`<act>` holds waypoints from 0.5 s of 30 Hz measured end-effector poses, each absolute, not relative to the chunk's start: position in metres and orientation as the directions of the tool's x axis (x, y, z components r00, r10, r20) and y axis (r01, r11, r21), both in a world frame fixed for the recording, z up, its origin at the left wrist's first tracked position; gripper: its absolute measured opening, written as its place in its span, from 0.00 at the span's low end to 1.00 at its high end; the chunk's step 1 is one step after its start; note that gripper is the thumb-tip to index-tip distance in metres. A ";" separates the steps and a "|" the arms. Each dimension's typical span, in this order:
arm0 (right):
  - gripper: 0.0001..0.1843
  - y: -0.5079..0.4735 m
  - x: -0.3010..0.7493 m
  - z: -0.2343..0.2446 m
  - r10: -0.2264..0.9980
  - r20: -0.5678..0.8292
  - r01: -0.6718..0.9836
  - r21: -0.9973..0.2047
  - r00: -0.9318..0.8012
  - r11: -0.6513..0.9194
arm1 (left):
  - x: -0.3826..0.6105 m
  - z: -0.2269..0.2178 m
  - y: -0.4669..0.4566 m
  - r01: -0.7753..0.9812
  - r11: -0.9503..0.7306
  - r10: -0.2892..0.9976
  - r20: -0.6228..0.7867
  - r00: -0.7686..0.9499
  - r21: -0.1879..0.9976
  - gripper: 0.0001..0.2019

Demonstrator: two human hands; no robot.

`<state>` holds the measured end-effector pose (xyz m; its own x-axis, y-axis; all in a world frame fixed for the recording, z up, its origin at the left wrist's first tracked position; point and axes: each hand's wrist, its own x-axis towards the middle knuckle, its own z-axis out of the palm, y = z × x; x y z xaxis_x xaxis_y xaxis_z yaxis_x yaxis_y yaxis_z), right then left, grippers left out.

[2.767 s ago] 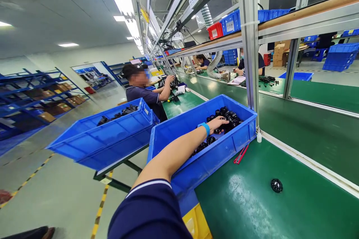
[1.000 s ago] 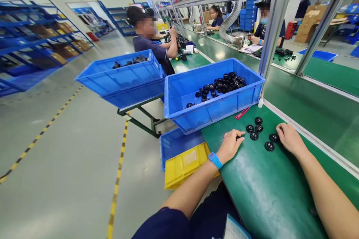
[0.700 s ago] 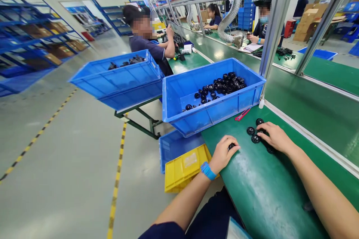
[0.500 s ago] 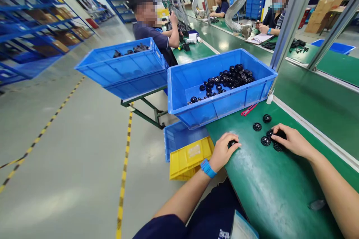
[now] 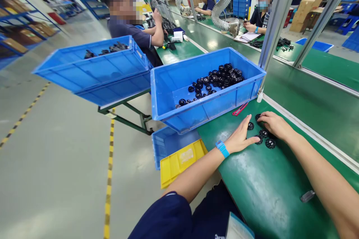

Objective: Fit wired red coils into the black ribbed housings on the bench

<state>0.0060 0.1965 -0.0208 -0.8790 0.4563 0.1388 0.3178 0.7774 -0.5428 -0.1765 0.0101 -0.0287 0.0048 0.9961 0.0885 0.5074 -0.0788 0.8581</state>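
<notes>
Several black, wheel-like round parts [image 5: 270, 143] lie in a small cluster on the green tabletop [image 5: 252, 179]. My left hand [image 5: 239, 137] is open at the cluster's left side. Its fingers are stretched out and its thumb is apart, with the thumb tip touching one of the round parts and the fingers beside another [image 5: 250, 126]. My right hand [image 5: 274, 124] bends over the cluster from the right. Its fingertips close on the farthest round part [image 5: 257, 118], and the palm partly hides what lies under it.
A large blue bin [image 5: 207, 109] holding many similar black parts stands beyond my hands. A red cutter [image 5: 240, 109] and small white bottle [image 5: 260, 97] lie near it. A grey object [image 5: 307, 196] is by my right forearm. A yellow crate [image 5: 182, 160] stands below the table edge. Co-workers sit farther off.
My left hand has moved right to the cluster and opened; the round part it held is no longer in it. My right hand has shifted to the farthest round part. The view has turned slightly right.
</notes>
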 end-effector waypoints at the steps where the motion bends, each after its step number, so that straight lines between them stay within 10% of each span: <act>1: 0.17 0.193 0.013 -0.017 0.449 0.139 0.306 -0.554 -0.883 0.774 | -0.177 -0.028 0.014 0.503 -0.088 0.996 0.084 0.031 0.860 0.61; 6: 0.21 0.178 0.055 -0.008 0.640 0.204 0.397 -0.636 -0.741 0.662 | -0.173 -0.032 0.040 0.548 -0.161 0.980 0.068 0.186 0.821 0.81; 15: 0.32 0.128 0.080 -0.015 0.909 0.260 0.488 -0.777 -0.326 0.398 | -0.143 0.012 0.081 0.681 -0.248 0.968 0.150 0.200 0.689 0.73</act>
<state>0.0796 0.1281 -0.0153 -0.3263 0.9087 0.2602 0.4879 0.3977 -0.7771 -0.1434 0.0813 0.0117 0.2003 0.9682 0.1499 0.6811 -0.2476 0.6891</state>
